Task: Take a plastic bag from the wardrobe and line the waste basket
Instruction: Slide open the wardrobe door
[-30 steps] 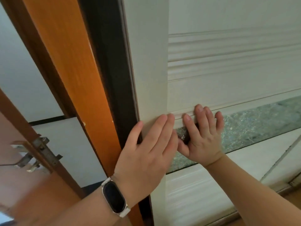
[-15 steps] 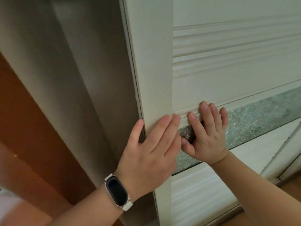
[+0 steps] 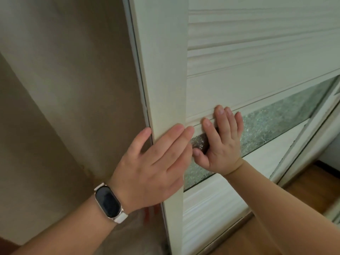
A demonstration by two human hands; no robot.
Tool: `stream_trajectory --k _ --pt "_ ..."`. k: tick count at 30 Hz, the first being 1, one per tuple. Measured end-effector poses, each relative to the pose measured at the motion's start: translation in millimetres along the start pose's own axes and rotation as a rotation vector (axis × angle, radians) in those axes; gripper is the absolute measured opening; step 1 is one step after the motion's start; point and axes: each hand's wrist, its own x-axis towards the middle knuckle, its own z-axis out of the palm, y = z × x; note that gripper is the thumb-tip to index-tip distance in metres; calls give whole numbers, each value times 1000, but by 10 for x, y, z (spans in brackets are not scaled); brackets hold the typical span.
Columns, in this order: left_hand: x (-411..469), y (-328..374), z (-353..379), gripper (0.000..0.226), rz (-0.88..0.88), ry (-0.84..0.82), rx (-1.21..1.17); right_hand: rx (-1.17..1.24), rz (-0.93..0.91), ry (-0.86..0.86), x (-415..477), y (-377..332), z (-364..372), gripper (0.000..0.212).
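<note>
A cream sliding wardrobe door [image 3: 165,70] with ribbed panels and a strip of textured glass [image 3: 272,118] fills the right half of the head view. My left hand [image 3: 152,168], with a watch on its wrist, lies flat on the door's left stile, thumb hooked around its edge. My right hand [image 3: 222,138] presses flat on the glass strip and the ledge above it, fingers spread. To the left of the door edge the wardrobe's beige interior [image 3: 64,89] is exposed. No plastic bag or waste basket is in view.
A second sliding door frame [image 3: 312,129] overlaps at the right. Wooden floor [image 3: 303,183] shows at the lower right. Something small and red [image 3: 149,212] peeks out low inside the wardrobe, behind my left wrist.
The door has slid to the right under both hands. The orange room door and dark frame seen a second ago are gone from view, and the wardrobe's beige interior now shows.
</note>
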Motion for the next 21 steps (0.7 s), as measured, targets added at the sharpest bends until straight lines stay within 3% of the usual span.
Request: stream_trajectory --k 12,21 --pt "312 72 523 50 95 218 -115 -62 30 -63 -79 448 -84 70" --pt "496 161 736 48 131 287 -191 -82 86 -155 -112 601 -229 67"
